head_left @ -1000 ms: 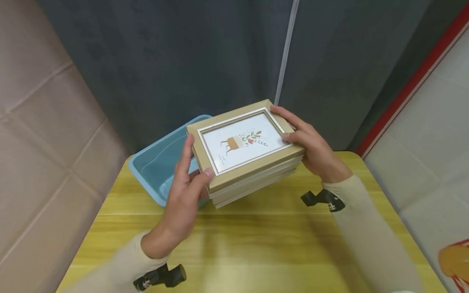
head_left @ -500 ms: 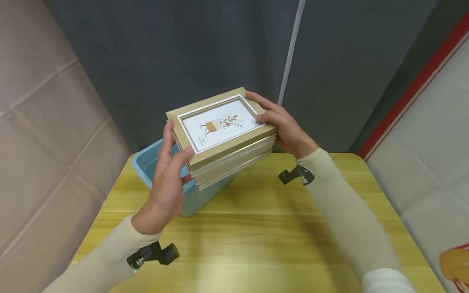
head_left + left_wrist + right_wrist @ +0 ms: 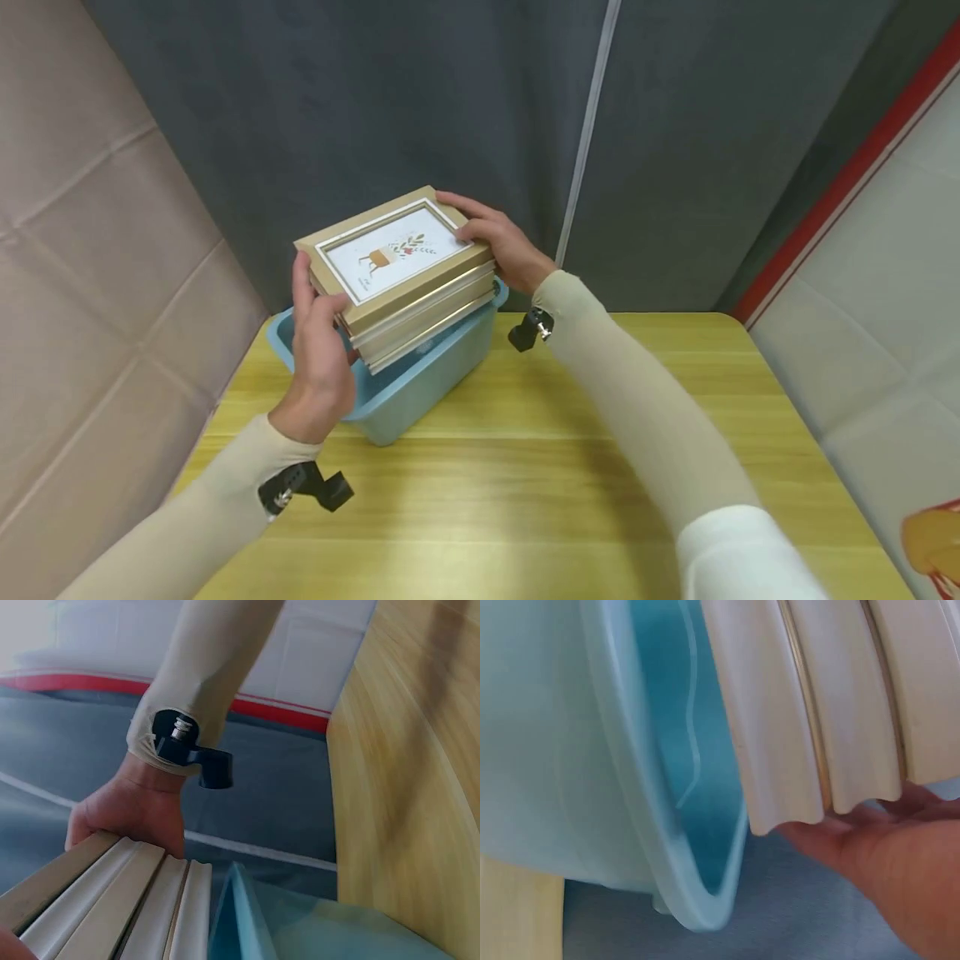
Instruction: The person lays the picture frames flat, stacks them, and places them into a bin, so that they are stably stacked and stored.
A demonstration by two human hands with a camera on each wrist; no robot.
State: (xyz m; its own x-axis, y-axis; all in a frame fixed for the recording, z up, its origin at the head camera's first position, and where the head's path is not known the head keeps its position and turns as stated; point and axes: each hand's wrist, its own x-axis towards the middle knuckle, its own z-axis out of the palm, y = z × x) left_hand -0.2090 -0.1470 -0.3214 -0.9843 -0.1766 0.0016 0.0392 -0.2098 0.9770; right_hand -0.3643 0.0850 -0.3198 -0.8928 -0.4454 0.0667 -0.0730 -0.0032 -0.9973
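A stack of several picture frames (image 3: 397, 250) hangs tilted over the light blue plastic bin (image 3: 442, 375). The top one has a tan border and a white picture of an animal with flowers. My left hand (image 3: 318, 358) grips the stack's left end, thumb on the upper border. My right hand (image 3: 510, 246) holds the far right end, its thumb at the glass edge. In the left wrist view, the frames' edges (image 3: 150, 892) stand beside the bin rim (image 3: 247, 915). In the right wrist view, the frames' moulded sides (image 3: 772, 712) are apart from the bin's rim (image 3: 630, 750).
The bin stands on a yellow wood-grain table (image 3: 540, 467). Behind it hangs a dark grey curtain (image 3: 337, 100). A beige padded wall (image 3: 112, 275) is at the left, a white one with red trim (image 3: 892, 317) at the right.
Both hands have carried the stack of picture frames leftward, from partly beside the bin to above it. The bin's front wall and right end now show more.
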